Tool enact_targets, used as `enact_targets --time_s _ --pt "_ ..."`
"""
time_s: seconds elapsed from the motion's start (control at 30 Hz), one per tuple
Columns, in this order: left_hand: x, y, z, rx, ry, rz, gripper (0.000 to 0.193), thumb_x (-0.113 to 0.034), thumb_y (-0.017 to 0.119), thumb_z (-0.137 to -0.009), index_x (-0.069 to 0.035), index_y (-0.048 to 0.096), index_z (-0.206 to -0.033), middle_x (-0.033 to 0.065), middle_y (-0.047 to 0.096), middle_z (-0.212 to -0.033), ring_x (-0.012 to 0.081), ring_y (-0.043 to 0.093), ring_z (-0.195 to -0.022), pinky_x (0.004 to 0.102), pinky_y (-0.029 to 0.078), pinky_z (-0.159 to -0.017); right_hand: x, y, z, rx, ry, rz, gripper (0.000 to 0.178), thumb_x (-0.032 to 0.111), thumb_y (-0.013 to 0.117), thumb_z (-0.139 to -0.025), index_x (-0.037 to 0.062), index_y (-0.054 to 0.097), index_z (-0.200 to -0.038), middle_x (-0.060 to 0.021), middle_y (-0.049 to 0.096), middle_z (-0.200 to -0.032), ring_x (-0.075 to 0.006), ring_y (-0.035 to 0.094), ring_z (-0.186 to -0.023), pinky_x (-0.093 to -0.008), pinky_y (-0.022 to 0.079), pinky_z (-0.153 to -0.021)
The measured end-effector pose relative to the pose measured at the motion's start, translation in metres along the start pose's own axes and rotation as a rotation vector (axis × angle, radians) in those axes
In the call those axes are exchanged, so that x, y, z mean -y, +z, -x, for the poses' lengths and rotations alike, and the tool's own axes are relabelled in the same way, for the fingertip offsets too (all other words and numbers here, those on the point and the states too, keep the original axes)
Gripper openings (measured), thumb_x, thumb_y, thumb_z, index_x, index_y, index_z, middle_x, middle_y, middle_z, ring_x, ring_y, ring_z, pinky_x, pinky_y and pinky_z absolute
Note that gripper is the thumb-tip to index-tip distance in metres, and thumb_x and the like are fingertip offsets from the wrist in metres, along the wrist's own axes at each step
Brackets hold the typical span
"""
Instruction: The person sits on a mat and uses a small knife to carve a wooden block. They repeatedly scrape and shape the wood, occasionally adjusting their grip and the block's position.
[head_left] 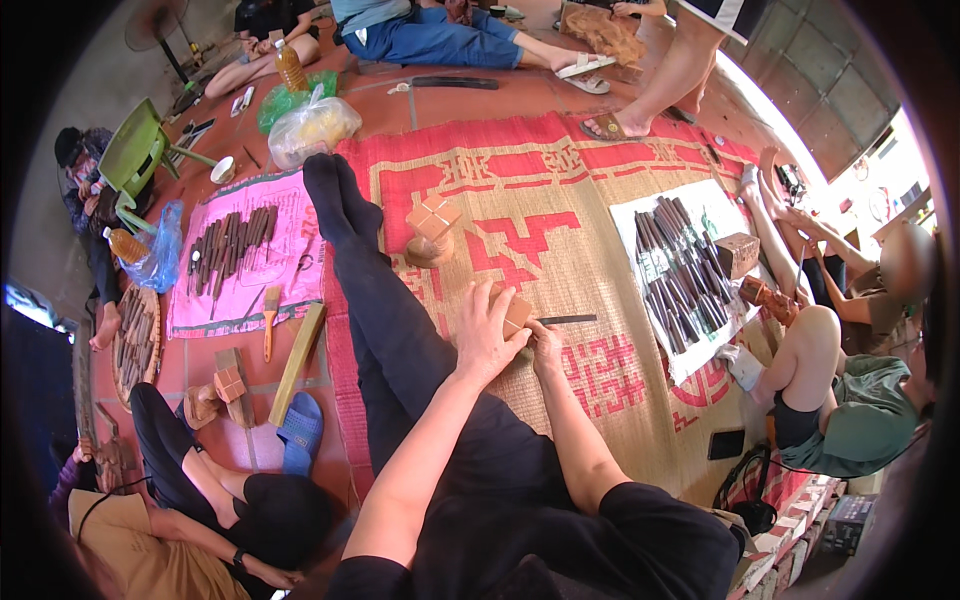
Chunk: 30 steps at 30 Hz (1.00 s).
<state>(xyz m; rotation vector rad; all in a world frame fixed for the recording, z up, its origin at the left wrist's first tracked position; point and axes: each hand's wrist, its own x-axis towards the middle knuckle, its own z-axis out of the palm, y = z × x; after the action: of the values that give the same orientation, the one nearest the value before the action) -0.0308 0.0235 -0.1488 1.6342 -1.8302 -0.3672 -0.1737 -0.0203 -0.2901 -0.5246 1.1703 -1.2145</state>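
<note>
Above my lap, my left hand (485, 335) curls over a brown block (517, 314), its fingers along the top and far side. My right hand (547, 348) is closed close beside that block, thumb and fingers pinched. A thin dark strip (570, 319) sticks out rightward from those fingers; its inner end is hidden. Beyond my hands, a second brown block (433, 216) with pale crossing lines rests on a round wooden piece (430, 250) on the mat, just right of my stretched legs.
Dark sticks (682, 275) lie on a white sheet at right, near seated people. More sticks (232, 250) cover a pink sheet at left, above a brush (270, 322), a wooden bar (297, 365) and a blue slipper (300, 435). A phone (725, 445) lies near the mat's right edge.
</note>
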Motion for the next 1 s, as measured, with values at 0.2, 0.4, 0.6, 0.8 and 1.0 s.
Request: enact_targets --time_s 0.2,0.4,0.6,0.8,1.0 --pt "-0.002 -0.003 -0.001 0.026 -0.01 -0.009 0.065 -0.031 0.07 -0.071 -0.011 0.048 -0.128 0.0172 0.031 -0.138 0.0407 0.025 -0.13 0.0506 0.027 -0.105 0.009 0.003 0.012 -0.082 0.013 -0.185 0.008 0.005 0.064 -0.079 -0.0009 0.061 -0.084 -0.0125 0.066 -0.085 -0.0207 0.063 -0.069 -0.0298 0.053 -0.06" --pt "-0.001 -0.002 -0.001 0.032 -0.021 -0.001 0.065 -0.031 0.071 -0.071 -0.011 0.047 -0.128 0.0173 0.031 -0.139 0.0407 0.025 -0.13 0.0509 0.027 -0.105 0.003 -0.003 0.011 -0.002 0.005 -0.121 0.01 0.005 0.064 -0.08 -0.0015 0.06 -0.086 -0.0127 0.066 -0.086 -0.0206 0.065 -0.074 -0.0304 0.055 -0.064" --pt "-0.003 -0.005 -0.003 0.054 -0.012 0.03 0.067 -0.029 0.072 -0.07 -0.011 0.046 -0.129 0.0184 0.03 -0.139 0.0423 0.025 -0.13 0.0515 0.028 -0.104 0.0 -0.011 0.002 -0.111 0.015 -0.172 0.014 0.009 0.065 -0.08 -0.0028 0.062 -0.088 -0.0113 0.066 -0.084 -0.0199 0.065 -0.072 -0.0307 0.055 -0.062" --pt "-0.005 -0.008 -0.002 0.058 -0.03 0.031 0.068 -0.025 0.072 -0.07 -0.011 0.044 -0.131 0.0204 0.031 -0.138 0.0441 0.026 -0.129 0.0525 0.028 -0.104 0.006 0.002 0.008 0.012 0.007 0.085 0.016 0.01 0.065 -0.08 -0.0027 0.062 -0.088 -0.0109 0.065 -0.08 -0.021 0.066 -0.07 -0.0319 0.055 -0.058" --pt "-0.011 -0.012 0.0 0.022 -0.008 0.021 0.068 -0.024 0.072 -0.07 -0.011 0.044 -0.13 0.0208 0.031 -0.137 0.0445 0.027 -0.129 0.0527 0.028 -0.104 0.013 0.001 0.009 -0.108 0.047 -0.145 0.015 0.008 0.067 -0.077 -0.0016 0.06 -0.087 -0.0113 0.064 -0.077 -0.017 0.061 -0.058 -0.0228 0.047 -0.05"
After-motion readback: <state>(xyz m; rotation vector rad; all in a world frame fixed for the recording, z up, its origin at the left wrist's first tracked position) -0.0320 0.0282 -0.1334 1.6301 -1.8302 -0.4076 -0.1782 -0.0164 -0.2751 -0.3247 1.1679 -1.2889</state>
